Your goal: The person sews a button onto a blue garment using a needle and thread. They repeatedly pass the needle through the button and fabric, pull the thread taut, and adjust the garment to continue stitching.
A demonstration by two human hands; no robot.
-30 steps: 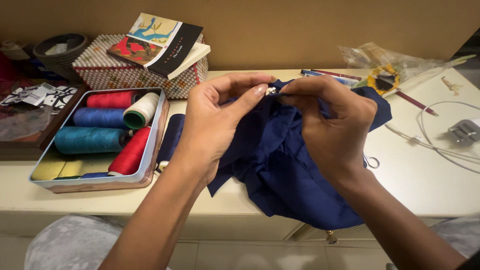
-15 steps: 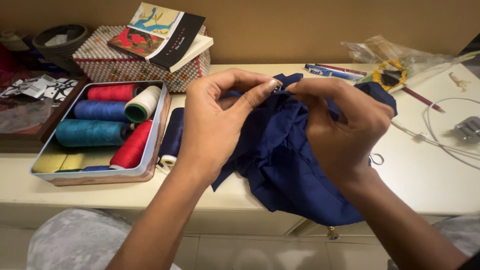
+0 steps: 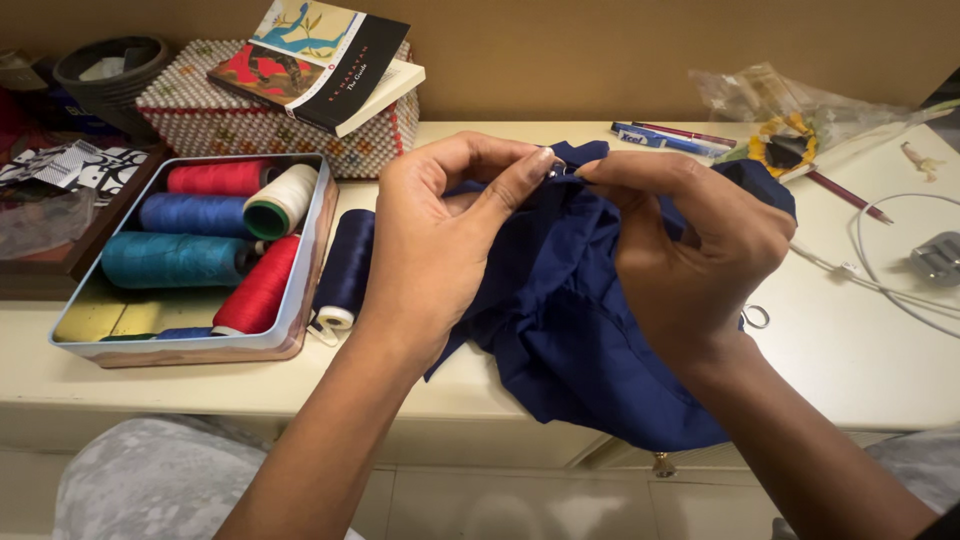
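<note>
Head view, cream table (image 3: 860, 350), tan wall (image 3: 560, 50), thread tin (image 3: 310, 265)

The camera on my head is looking down, close, over my surface (image 3: 860, 350). It is facing the wall.

tan wall (image 3: 600, 50), cream table (image 3: 860, 350), tiled floor (image 3: 480, 505)

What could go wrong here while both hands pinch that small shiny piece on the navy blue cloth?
The small shiny piece sits between fingertips of the left hand and right hand, so a slip might drop it into the navy blue cloth folds. That cloth overhangs the cream table edge and may slide off. The loose navy thread spool beside the tin could roll if nudged.
</note>
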